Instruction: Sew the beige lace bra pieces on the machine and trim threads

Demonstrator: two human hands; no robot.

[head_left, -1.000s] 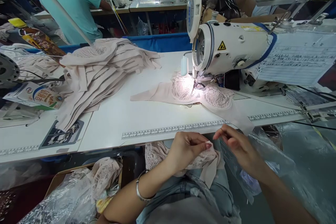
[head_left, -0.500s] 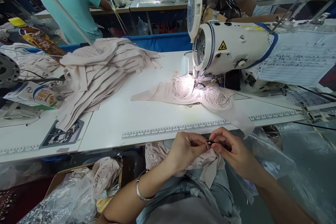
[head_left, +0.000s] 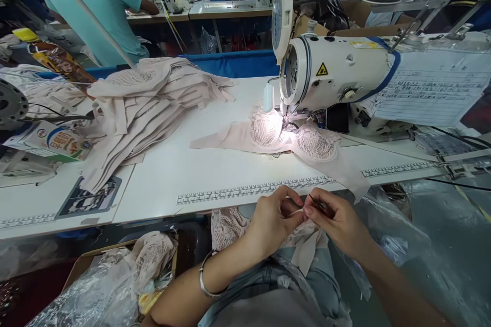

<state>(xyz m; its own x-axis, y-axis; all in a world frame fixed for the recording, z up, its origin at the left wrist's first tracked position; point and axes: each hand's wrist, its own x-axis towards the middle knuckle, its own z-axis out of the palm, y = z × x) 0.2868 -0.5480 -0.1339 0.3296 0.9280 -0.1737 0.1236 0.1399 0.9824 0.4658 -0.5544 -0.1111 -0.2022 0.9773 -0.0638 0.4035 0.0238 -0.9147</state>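
My left hand (head_left: 274, 219) and my right hand (head_left: 335, 219) meet over my lap, just below the table's front edge. The left pinches a small pale piece of a beige lace garment (head_left: 230, 225) that lies on my lap. The right hand's fingers are pinched on a small dark thin tool (head_left: 316, 203) at the same spot. A beige lace bra (head_left: 268, 135) lies under the needle of the white sewing machine (head_left: 337, 74), lit by its lamp.
A heap of beige bras (head_left: 146, 102) covers the table's left part. A carton (head_left: 49, 140) sits at the far left. A box with bagged lace pieces (head_left: 115, 281) stands below. Clear plastic sheeting (head_left: 422, 255) hangs on the right. A person in a teal shirt (head_left: 103, 10) works behind.
My right hand moved left from apart to meet my left hand, and now pinches a small dark tool at the fabric piece. Both hands rose slightly.
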